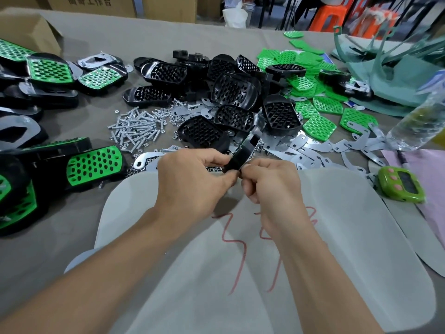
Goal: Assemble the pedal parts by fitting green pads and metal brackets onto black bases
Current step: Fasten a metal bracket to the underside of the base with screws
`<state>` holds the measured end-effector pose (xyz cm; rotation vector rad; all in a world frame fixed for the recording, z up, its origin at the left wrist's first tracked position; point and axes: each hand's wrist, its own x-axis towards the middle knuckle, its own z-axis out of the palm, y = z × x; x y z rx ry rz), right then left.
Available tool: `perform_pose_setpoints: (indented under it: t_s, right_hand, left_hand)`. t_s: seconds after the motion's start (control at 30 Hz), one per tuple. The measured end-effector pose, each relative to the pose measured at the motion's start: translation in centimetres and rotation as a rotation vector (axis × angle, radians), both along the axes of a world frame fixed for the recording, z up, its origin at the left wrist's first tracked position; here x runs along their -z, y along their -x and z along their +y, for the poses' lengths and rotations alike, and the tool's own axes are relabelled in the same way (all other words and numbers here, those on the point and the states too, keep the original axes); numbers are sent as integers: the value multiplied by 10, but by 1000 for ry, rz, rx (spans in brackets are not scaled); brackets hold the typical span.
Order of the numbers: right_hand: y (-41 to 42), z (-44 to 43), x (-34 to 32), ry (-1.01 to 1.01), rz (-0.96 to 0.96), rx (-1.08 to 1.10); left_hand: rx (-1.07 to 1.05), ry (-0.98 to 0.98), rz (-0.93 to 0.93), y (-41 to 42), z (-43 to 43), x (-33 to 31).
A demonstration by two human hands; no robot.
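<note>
Head camera looks down at two hands busy in the middle of the picture. The left hand [192, 182] grips one black base [241, 156], with thumb and fingers curled round its near end. The right hand [269, 186] has its fingers curled tight and pinches at that same near end. It may have a tiny part in there, but I cannot tell. The base is up off the table [60, 237], turned on its edge, with its far end pointing to 1 o'clock.

What could go wrong? Both hands hold the base at one end only, so I think it could twist and slip out. If it drops, it could land in the screws [137, 128] at 10 o'clock and send them rolling. If the right hand lets a tiny part go, it could get lost among the loose nuts [131, 170] at 9 o'clock.

The far end of the base is near the pile of black bases [231, 92] at 12 o'clock, so a push forward could knock them about. The metal brackets [313, 150] at 3 o'clock look thin, and a quick grab there might scratch a finger. The green pads [317, 127] lie farther off at 2 o'clock, near a bottle [414, 126]. A long reach for a pad could bump the bottle over.
</note>
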<state>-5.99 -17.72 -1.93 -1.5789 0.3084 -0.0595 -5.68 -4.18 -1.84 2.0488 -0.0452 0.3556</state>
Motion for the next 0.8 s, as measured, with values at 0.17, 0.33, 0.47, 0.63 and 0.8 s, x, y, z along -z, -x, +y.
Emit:
perform_pose_setpoints:
  t_s: [0.17, 0.33, 0.47, 0.63, 0.8]
  right_hand:
    - [2, -6, -1, 35, -108, -113]
    - [2, 1, 7, 202, -174, -17]
    - [4, 2, 8, 253, -126, 5]
    - [1, -4, 3, 15, -23, -41]
    - [2, -3, 5, 98, -96, -75]
  left_hand:
    - [29, 84, 27, -5, 6, 0]
    - [17, 43, -10, -2, 4, -1]
    - [10, 2, -30, -1, 2, 1]
    - [24, -1, -41, 1, 0, 0]
    - [34, 29, -35, -5, 6, -1]
